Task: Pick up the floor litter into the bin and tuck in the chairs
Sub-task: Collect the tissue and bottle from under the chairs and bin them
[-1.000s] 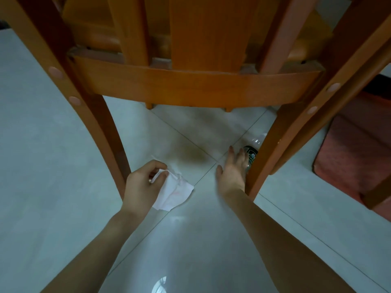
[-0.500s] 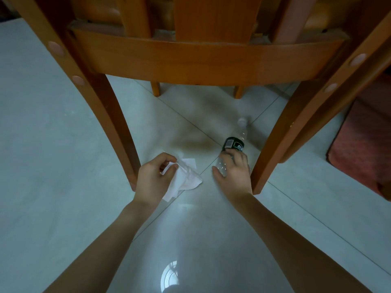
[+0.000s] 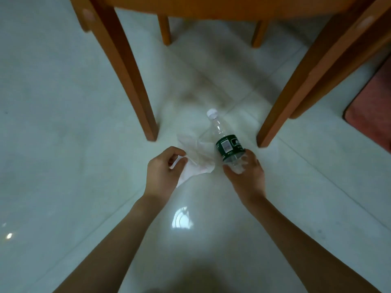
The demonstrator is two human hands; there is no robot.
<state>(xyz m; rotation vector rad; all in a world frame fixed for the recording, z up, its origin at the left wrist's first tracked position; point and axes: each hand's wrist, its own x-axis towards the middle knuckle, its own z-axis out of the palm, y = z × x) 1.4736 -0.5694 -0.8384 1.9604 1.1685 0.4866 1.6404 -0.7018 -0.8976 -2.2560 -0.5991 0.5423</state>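
My left hand (image 3: 164, 171) grips a crumpled white tissue (image 3: 197, 159) just above the pale tiled floor. My right hand (image 3: 246, 175) is closed around the base of a clear plastic bottle (image 3: 220, 134) with a dark green label and a white cap, its neck pointing away from me. Both hands sit between the two near legs of a wooden chair (image 3: 131, 70), whose seat rail fills the top of the view. No bin is in sight.
The chair's right near leg (image 3: 306, 77) slants close to the bottle. Two far legs (image 3: 165, 30) stand behind. A red mat (image 3: 372, 115) lies at the right edge. Glossy white tile (image 3: 53, 144) spreads to the left and toward me.
My right hand reached under the chair, closed on the bottle and drew it back toward me. My left hand kept the tissue. The view dropped lower beneath the seat.
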